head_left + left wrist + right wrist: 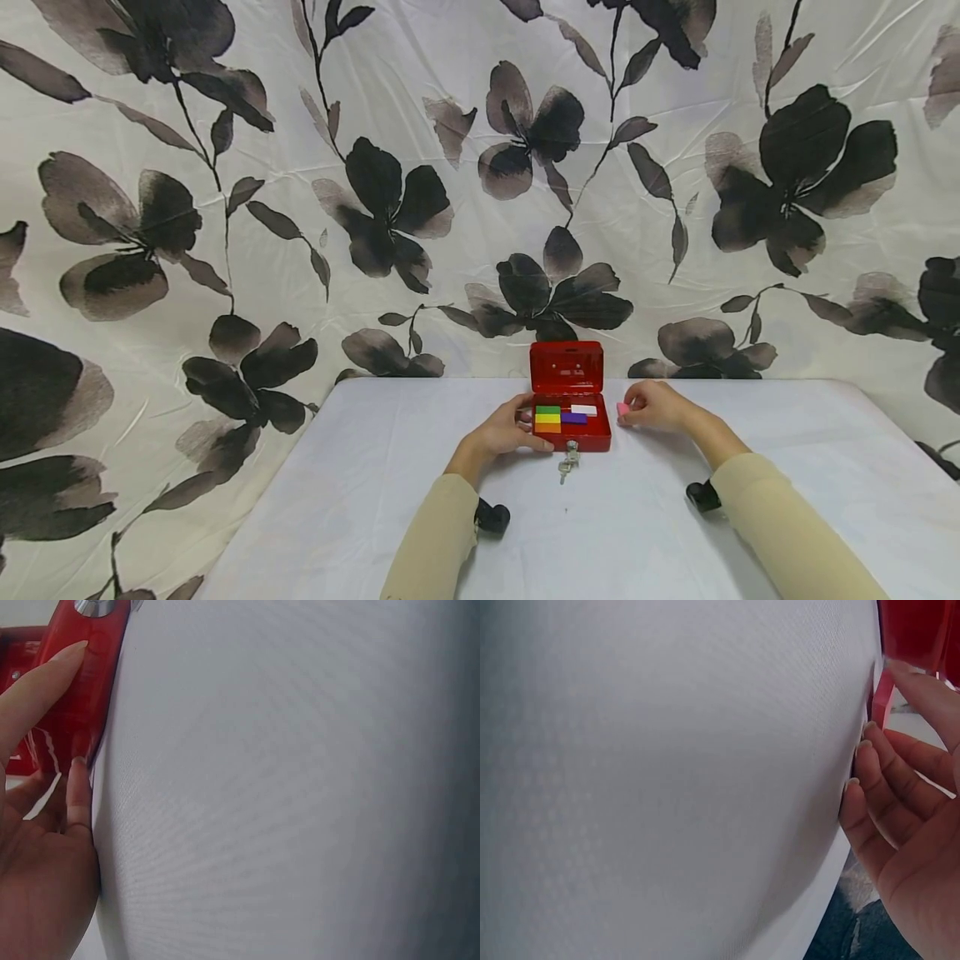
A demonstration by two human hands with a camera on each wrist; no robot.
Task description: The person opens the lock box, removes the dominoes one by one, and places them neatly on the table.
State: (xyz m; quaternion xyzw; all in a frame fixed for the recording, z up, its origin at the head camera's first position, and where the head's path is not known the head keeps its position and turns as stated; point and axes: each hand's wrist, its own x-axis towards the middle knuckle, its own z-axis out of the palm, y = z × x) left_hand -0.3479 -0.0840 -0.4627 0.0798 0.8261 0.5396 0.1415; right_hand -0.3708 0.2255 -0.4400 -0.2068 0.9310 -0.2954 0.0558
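A red metal cash box (pixel 592 443) stands on the table with its lid (pixel 567 379) raised. Inside lie green (pixel 547 410), yellow (pixel 547 419), orange (pixel 547 428), purple (pixel 573 418) and white (pixel 583 410) blocks. My left hand (pixel 498 431) holds the box at its front left corner, thumb across the front wall and fingers along the left side, as the left wrist view also shows. Right of the box, my right hand (pixel 660 407) pinches a pink block (pixel 883 697) between thumb and fingers, low at the tabletop.
Keys (pixel 566 473) hang from the lock (pixel 572 447) on the box's front. A white cloth covers the table (pixel 600 542). Behind its back edge hangs a white curtain (pixel 465 50) printed with dark flowers.
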